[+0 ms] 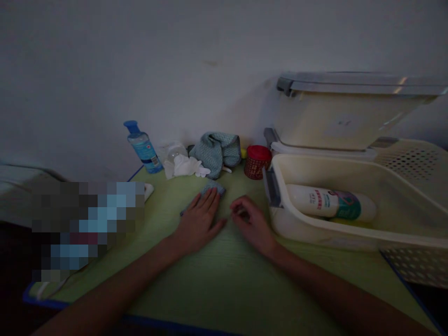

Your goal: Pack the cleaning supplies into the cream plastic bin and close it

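Note:
My left hand [200, 223] lies flat on a folded blue-grey cloth [217, 187] on the green tabletop, fingers stretched out and thumb apart. Most of the cloth is hidden under the palm and fingers. Just to the right, my right hand [252, 225] rests with its fingers loosely curled in towards the thumb; I see nothing held in it. Behind the hands sits a crumpled grey-blue textured cloth [219, 151], beside a small red-lidded jar [257, 162]. Some crumpled white tissue [189, 166] lies left of that crumpled cloth.
A blue bottle [144, 148] stands at the back left. To the right is a cream plastic bin [325, 232] with its lid [336, 119] raised and a white bottle [329, 202] lying inside. A pixelated object [101, 224] covers the left table edge. The wall [210, 70] borders the back.

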Demonstrator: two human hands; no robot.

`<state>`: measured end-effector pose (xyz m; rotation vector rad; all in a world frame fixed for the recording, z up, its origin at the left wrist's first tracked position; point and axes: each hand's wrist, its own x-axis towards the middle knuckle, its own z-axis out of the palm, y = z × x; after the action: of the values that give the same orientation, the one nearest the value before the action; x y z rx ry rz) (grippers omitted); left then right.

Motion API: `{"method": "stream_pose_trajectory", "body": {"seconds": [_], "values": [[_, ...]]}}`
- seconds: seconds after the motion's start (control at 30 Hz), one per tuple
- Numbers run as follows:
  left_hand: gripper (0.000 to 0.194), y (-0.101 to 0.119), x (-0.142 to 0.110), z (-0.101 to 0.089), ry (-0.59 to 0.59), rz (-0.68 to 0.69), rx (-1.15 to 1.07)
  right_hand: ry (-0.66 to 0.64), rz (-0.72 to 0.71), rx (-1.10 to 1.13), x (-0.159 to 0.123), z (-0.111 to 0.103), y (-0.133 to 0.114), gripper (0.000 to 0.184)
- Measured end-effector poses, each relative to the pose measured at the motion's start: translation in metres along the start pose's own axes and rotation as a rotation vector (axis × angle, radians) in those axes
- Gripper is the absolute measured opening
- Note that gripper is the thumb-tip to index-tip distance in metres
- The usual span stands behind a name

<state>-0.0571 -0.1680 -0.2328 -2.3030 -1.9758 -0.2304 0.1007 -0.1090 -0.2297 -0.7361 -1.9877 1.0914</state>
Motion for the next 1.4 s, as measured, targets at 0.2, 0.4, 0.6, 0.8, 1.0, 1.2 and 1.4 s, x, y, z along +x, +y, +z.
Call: {"method": "stream_pose_trajectory", "body": {"seconds": [0.2, 0.4, 0.6, 0.8, 1.0, 1.2, 1.4], "values": [[0.064, 0.013, -0.011, -0.007, -0.044, 0.294, -0.16, 0.152, -0.126, -0.129, 0.0, -0.004, 0.003, 0.028], [0.035, 0.006, -0.004, -0.011, -0.05, 0.348, -0.67, 0.08, -0.003, -0.195, 0.0, -0.003, 0.014, 0.042], [0.037, -0.011, 0.007, -0.004, 0.122, -0.082, -0.845, 0.007, 0.044, -0.382, 0.0, -0.003, 0.01, 0.048], [0.067, -0.022, 0.006, -0.009, -0.036, -0.136, -0.759, 0.018, 0.066, -0.301, -0.002, -0.005, 0.004, 0.048], [0.045, -0.022, 0.007, -0.018, -0.162, -0.175, -0.749, 0.014, 0.241, 0.043, -0.001, -0.011, 0.004, 0.043], [0.039, -0.017, 0.005, -0.025, -0.171, -0.186, -1.03, 0.05, 0.317, 0.375, 0.001, -0.014, -0.001, 0.035], [0.034, 0.002, 0.0, -0.019, -0.343, -0.248, -1.368, 0.146, 0.354, 0.595, 0.0, -0.008, -0.007, 0.039]]}}
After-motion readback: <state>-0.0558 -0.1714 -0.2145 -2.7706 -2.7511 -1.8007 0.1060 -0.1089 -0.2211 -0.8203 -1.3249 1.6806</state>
